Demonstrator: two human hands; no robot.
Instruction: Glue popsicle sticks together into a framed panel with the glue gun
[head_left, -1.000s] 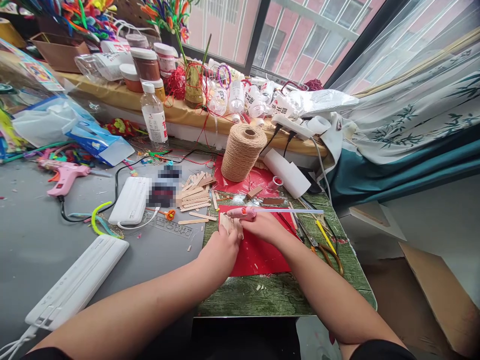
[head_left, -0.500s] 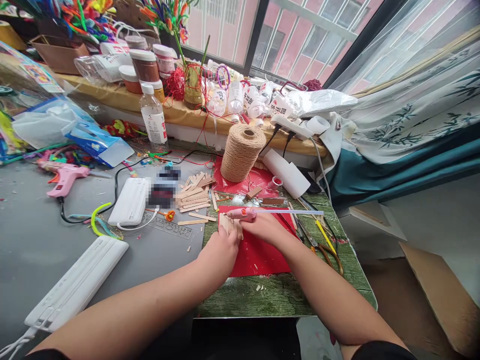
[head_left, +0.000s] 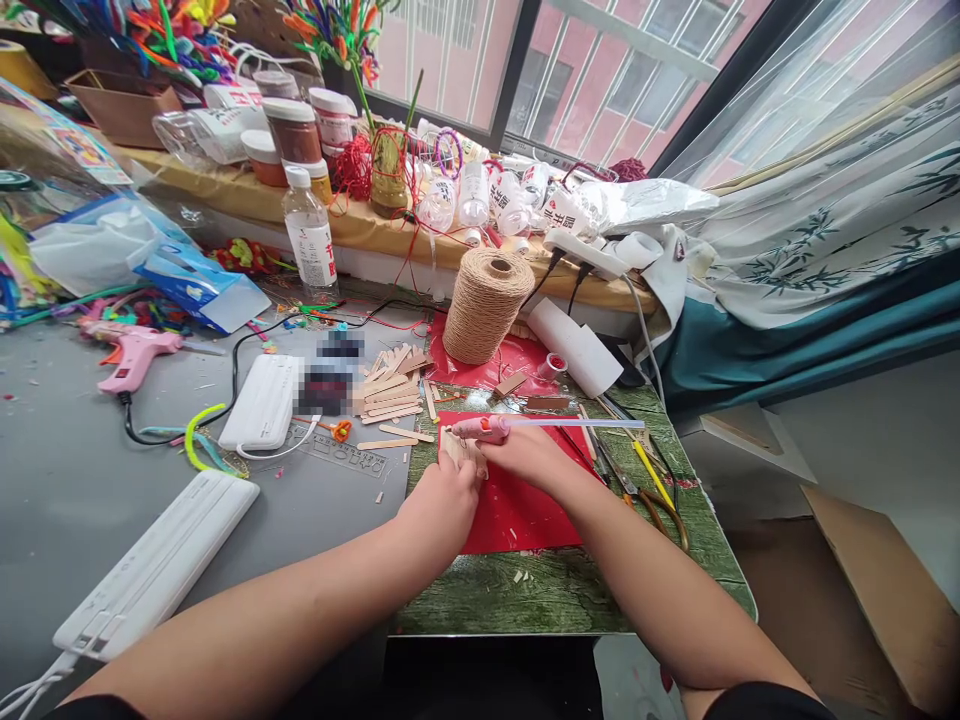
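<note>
Over a red sheet (head_left: 525,510), my left hand (head_left: 442,500) is closed on a small piece made of wooden craft sticks (head_left: 455,447). My right hand (head_left: 521,455) grips a pink hot glue gun (head_left: 491,428), and a long clear glue stick (head_left: 585,424) juts from its back to the right. The gun's nozzle end is at the upper edge of the wooden piece; whether it touches cannot be made out. The two hands are close together, and fingers hide much of the piece.
Loose craft sticks (head_left: 390,390) lie beyond the hands, near a twine spool (head_left: 484,310). Scissors (head_left: 652,505) and a yellow tool (head_left: 652,475) are at right. A second pink glue gun (head_left: 135,355), white power banks (head_left: 161,560) and a clear ruler (head_left: 345,452) occupy the left.
The whole view has shifted very slightly. Both hands keep nearly the same place and grip, with the glue gun still at the wooden piece.
</note>
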